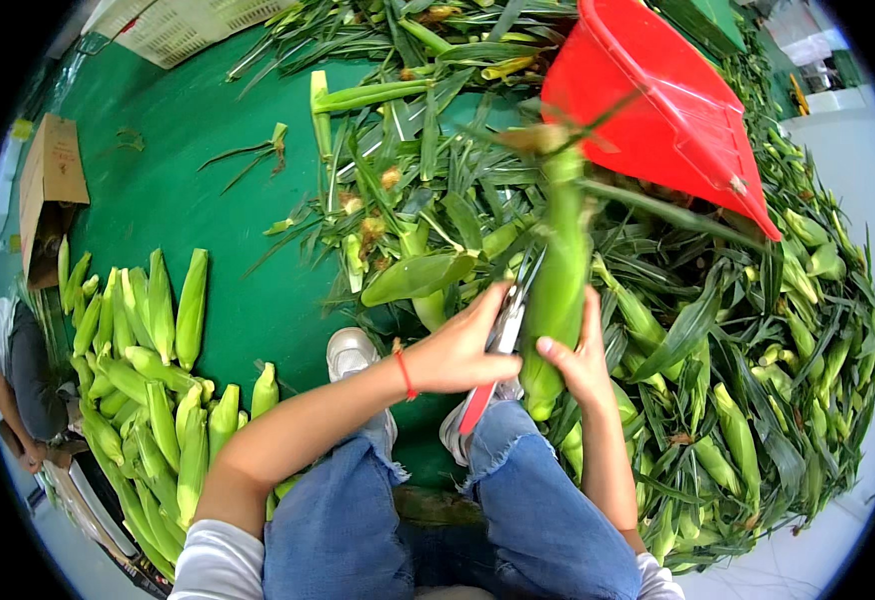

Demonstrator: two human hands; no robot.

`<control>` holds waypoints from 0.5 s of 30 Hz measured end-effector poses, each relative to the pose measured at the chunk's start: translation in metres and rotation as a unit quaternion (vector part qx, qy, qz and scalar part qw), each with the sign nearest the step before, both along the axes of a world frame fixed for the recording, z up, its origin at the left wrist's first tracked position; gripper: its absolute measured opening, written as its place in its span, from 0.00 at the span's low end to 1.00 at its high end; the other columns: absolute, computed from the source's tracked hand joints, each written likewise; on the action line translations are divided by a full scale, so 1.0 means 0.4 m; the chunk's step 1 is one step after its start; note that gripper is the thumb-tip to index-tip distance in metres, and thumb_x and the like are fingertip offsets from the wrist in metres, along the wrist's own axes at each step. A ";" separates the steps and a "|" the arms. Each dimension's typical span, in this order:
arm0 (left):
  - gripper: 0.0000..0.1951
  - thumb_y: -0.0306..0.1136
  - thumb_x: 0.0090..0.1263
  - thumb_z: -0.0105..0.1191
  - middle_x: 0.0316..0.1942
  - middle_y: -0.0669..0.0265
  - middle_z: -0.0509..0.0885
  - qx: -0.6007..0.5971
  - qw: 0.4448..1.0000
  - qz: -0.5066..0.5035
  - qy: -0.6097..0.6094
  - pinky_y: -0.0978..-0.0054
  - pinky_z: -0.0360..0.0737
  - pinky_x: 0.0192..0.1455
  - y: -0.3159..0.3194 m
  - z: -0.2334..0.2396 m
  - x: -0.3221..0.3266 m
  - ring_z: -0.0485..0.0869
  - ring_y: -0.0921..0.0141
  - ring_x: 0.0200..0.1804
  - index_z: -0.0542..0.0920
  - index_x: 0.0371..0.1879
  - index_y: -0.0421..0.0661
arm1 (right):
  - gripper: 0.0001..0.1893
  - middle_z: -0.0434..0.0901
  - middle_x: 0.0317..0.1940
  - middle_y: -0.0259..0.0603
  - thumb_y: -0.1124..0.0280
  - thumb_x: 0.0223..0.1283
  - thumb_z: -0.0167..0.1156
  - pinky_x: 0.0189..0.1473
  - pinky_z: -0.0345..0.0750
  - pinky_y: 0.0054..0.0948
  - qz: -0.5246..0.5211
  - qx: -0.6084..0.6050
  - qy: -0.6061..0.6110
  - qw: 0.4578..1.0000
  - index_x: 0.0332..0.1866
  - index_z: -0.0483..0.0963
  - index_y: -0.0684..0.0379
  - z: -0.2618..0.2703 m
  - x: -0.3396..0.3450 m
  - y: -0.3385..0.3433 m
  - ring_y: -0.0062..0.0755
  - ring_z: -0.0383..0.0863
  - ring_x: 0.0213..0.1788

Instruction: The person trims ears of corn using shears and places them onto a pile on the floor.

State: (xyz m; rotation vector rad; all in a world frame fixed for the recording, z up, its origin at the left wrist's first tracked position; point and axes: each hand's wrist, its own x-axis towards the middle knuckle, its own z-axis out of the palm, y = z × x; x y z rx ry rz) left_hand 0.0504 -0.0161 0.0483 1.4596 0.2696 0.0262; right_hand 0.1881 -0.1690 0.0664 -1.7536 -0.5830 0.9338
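Note:
My right hand (584,360) grips the lower part of a green ear of corn in its husk (557,277), held upright in the view between my knees and the leaf pile. Long leaves and a stalk end, blurred, stick out at its top. Around the handles of metal pruning shears (511,319) with a red grip my left hand (475,345) is closed; their blades point away from me along the ear's left side. Below, corn in husks (160,435) with short-cut stalks lies heaped at the left. A larger heap of leafy corn ears (737,435) spreads at the right.
Cut leaves and husk scraps (437,172) cover the green floor sheet (250,202) ahead. A red plastic scoop-like container (647,97) rests on the leaves. A cardboard box (55,180) and a pale plastic crate (182,30) stand at the left and top. Another person (25,375) is at the far left.

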 end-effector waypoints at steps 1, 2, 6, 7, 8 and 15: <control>0.39 0.34 0.52 0.60 0.51 0.47 0.73 0.019 0.994 0.086 -0.059 0.64 0.71 0.59 0.009 -0.002 0.031 0.75 0.55 0.55 0.57 0.63 0.36 | 0.47 0.65 0.62 0.46 0.60 0.45 0.71 0.67 0.62 0.36 0.035 0.011 0.019 0.999 0.70 0.52 0.58 0.000 -0.008 0.008 0.39 0.64 0.66; 0.36 0.32 0.52 0.59 0.43 0.52 0.77 0.049 0.990 0.129 -0.001 0.65 0.76 0.50 0.035 -0.002 0.036 0.79 0.61 0.45 0.61 0.61 0.39 | 0.48 0.66 0.62 0.46 0.60 0.45 0.71 0.67 0.61 0.35 0.055 -0.009 0.032 0.998 0.71 0.52 0.58 0.005 -0.013 0.009 0.37 0.64 0.66; 0.29 0.25 0.53 0.57 0.36 0.68 0.74 0.006 0.988 0.139 0.067 0.74 0.76 0.43 0.149 0.009 0.017 0.76 0.75 0.37 0.64 0.57 0.43 | 0.46 0.68 0.62 0.47 0.60 0.44 0.70 0.65 0.64 0.34 0.061 -0.041 -0.001 0.997 0.70 0.55 0.60 0.028 0.011 0.016 0.37 0.67 0.65; 0.31 0.26 0.53 0.55 0.37 0.68 0.74 0.076 0.992 0.084 0.058 0.74 0.75 0.46 0.174 0.013 -0.006 0.75 0.75 0.40 0.63 0.60 0.44 | 0.46 0.69 0.62 0.48 0.60 0.43 0.70 0.65 0.65 0.34 0.072 -0.056 -0.030 0.995 0.70 0.56 0.60 0.037 0.025 0.014 0.37 0.68 0.64; 0.37 0.29 0.50 0.55 0.44 0.63 0.73 0.119 0.989 0.018 0.082 0.73 0.73 0.54 0.193 0.017 -0.035 0.74 0.70 0.47 0.60 0.64 0.42 | 0.46 0.69 0.62 0.48 0.60 0.43 0.70 0.65 0.65 0.35 0.080 -0.071 -0.061 0.992 0.69 0.57 0.61 0.044 0.035 0.011 0.39 0.69 0.64; 0.48 0.34 0.49 0.55 0.54 0.51 0.68 0.058 0.983 -0.128 0.121 0.71 0.66 0.61 0.153 -0.034 -0.089 0.69 0.60 0.57 0.46 0.71 0.37 | 0.42 0.75 0.47 0.38 0.65 0.37 0.67 0.46 0.79 0.38 0.210 -0.209 -0.372 0.880 0.67 0.65 0.46 0.064 0.032 0.001 0.44 0.78 0.48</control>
